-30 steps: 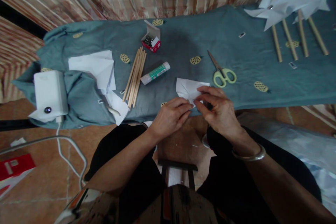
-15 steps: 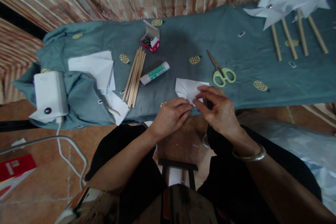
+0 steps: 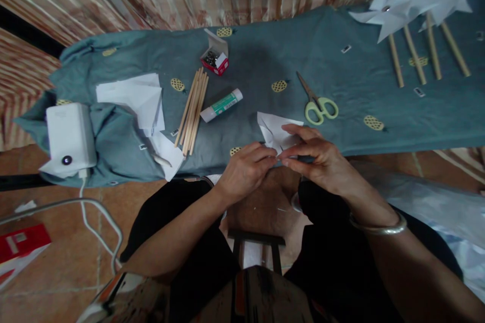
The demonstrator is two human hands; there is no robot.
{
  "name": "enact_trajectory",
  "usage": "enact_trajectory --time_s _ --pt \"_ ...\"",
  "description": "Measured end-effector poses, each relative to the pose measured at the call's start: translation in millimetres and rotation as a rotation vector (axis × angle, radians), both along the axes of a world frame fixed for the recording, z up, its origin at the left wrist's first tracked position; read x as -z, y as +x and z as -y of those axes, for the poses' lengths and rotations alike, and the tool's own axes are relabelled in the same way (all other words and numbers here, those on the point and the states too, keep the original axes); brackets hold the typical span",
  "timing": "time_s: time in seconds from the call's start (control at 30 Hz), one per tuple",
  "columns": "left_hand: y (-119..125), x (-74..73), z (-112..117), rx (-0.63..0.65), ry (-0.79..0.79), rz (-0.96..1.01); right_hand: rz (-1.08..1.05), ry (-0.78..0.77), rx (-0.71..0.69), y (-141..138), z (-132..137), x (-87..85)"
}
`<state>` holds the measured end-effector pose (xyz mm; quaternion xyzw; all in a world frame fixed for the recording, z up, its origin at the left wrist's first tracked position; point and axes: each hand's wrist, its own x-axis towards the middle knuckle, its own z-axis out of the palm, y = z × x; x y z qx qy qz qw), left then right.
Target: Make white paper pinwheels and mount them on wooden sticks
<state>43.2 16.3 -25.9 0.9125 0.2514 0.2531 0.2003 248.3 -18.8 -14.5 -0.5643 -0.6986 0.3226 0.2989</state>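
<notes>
A folded white paper (image 3: 273, 128) lies at the near edge of the blue-grey cloth (image 3: 265, 60). My left hand (image 3: 245, 170) pinches its near corner with closed fingers. My right hand (image 3: 322, 160) meets it from the right, fingers closed on the same corner of the paper. A metal bangle (image 3: 379, 227) sits on my right wrist. Most of the paper shows beyond my fingertips; the pinched corner is hidden.
On the cloth lie green scissors (image 3: 318, 103), a glue stick (image 3: 222, 105), a bundle of wooden sticks (image 3: 192, 108), a small red box of pins (image 3: 215, 58), loose white sheets (image 3: 132, 96) and a white device (image 3: 68, 136). Finished paper pinwheels (image 3: 409, 5) lie far right.
The paper has turned and lifted slightly at its near corner. My right hand has shifted a little toward me, its wrist swinging right. My left hand stays almost in place.
</notes>
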Motion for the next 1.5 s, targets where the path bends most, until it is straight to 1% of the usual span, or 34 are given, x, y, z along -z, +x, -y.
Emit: enact_trajectory --time_s 0.1,0.2,0.3,0.47,0.63,0.73,0.83,0.97,1.07,1.2,1.3,1.5 --pt "0 0.2 1 0.019 -0.029 -0.008 -0.01 0.005 0.007 0 -1 0.2" --pt "-1 1.1 1 0.017 -0.043 -0.007 -0.017 0.006 0.062 -2 -3 0.7" --pt "-2 2.4 1 0.0 -0.053 0.012 -0.006 0.018 0.138 -5 -6 1.3" --pt "-1 4.1 1 -0.05 -0.095 0.085 0.017 0.063 0.159 -11 -7 1.9" --pt "1 3.1 1 -0.086 -0.106 0.106 0.109 0.126 0.25 -12 -7 -0.6" --pt "1 2.2 0 -0.103 -0.131 0.094 0.148 0.144 0.255 -11 -7 -1.3" --pt "0 1.5 -2 -0.129 -0.159 0.112 0.168 0.135 0.259 -9 -8 -0.2" --pt "-3 0.3 -6 -0.172 -0.191 0.169 0.235 0.113 0.307 -5 -10 1.0" --pt "-4 -0.6 -8 -0.185 -0.232 0.18 0.253 0.157 0.293 -4 -11 0.1" --pt "-3 -1.1 -8 -0.182 -0.301 0.185 0.194 0.239 0.221 -10 -9 -0.4" --pt "-3 -1.2 -8 -0.174 -0.302 0.189 0.176 0.268 0.18 -16 -6 0.9" --pt "-2 -2.3 -10 -0.163 -0.294 0.164 0.192 0.27 0.146 -23 -1 3.1"
